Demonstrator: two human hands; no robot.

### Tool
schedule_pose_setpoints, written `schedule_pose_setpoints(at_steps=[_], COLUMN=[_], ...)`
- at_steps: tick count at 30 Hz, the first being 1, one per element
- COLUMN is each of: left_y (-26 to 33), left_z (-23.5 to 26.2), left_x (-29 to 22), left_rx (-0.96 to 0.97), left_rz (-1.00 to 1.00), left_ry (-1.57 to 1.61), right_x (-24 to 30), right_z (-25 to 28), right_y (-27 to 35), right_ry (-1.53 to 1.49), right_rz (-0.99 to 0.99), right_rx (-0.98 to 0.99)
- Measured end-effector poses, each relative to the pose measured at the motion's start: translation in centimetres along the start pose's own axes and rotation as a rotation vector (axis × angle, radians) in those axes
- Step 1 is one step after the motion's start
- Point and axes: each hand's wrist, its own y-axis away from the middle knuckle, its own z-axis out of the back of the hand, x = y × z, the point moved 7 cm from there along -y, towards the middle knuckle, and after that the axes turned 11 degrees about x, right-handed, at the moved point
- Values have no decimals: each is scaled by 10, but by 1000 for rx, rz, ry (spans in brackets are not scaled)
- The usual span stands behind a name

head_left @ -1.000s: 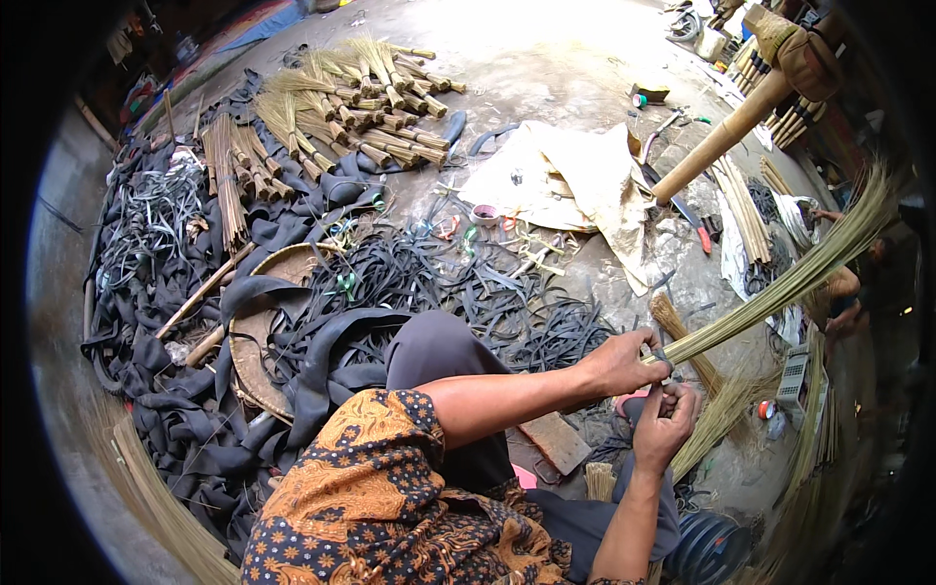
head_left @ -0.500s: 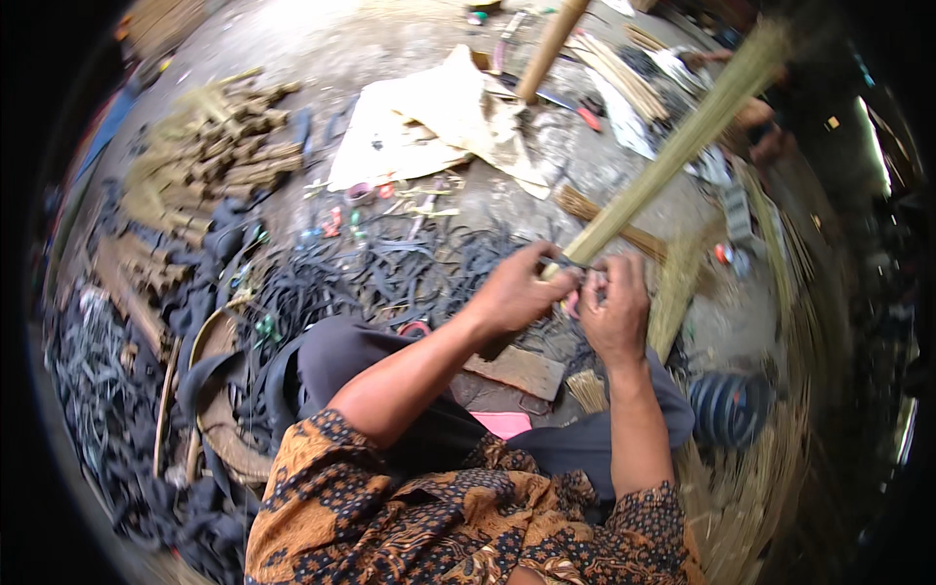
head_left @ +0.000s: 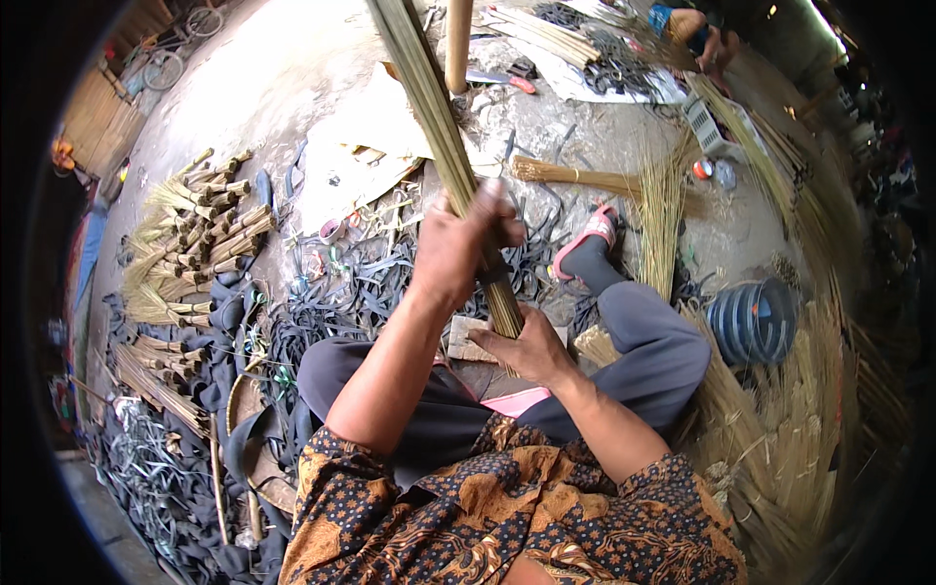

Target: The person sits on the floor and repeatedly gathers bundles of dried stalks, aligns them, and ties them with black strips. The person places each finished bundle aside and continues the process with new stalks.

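Note:
A long bundle of thin greenish-brown sticks (head_left: 429, 102) slants up and to the far left in front of my chest. My left hand (head_left: 450, 252) is wrapped round its middle, the fingers slightly blurred. Just below that hand, a dark band (head_left: 492, 271) circles the bundle. My right hand (head_left: 538, 353) is closed round the bundle's lower end, over my lap. A small wooden board (head_left: 468, 337) lies under the lower end, partly hidden by the bundle.
Dark rubber strips (head_left: 341, 302) litter the floor ahead and left. Tied short bundles (head_left: 200, 219) are heaped at the left. A wooden post (head_left: 458, 44) stands ahead. On the right are a dark ribbed basket (head_left: 751, 324) and loose sticks (head_left: 780, 429). Another person's leg (head_left: 685, 27) shows far right.
The bundle has swung from slanting far right to slanting far left. My hands, formerly together at the band, have parted: left above it, right at the lower end. The view has shifted.

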Motion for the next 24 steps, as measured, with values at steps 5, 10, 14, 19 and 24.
schedule_pose_setpoints(at_steps=[5, 10, 14, 19, 24], left_y=[7, 3, 0, 31, 63], left_z=[-38, -56, -37, 16, 83], left_x=[1, -10, -7, 116, 240], left_rx=[353, 310, 132, -37, -249], left_rz=[114, 83, -29, 131, 368], left_ry=[332, 281, -249, -512, -783], right_x=[-3, -40, -87, -137, -193], right_z=[-21, 0, 82, 147, 151], right_y=[33, 36, 27, 64, 75], right_ry=[-942, -696, -247, -483, -642], right_rz=[-42, 16, -35, -50, -129], right_rx=[698, 769, 102, -200, -312])
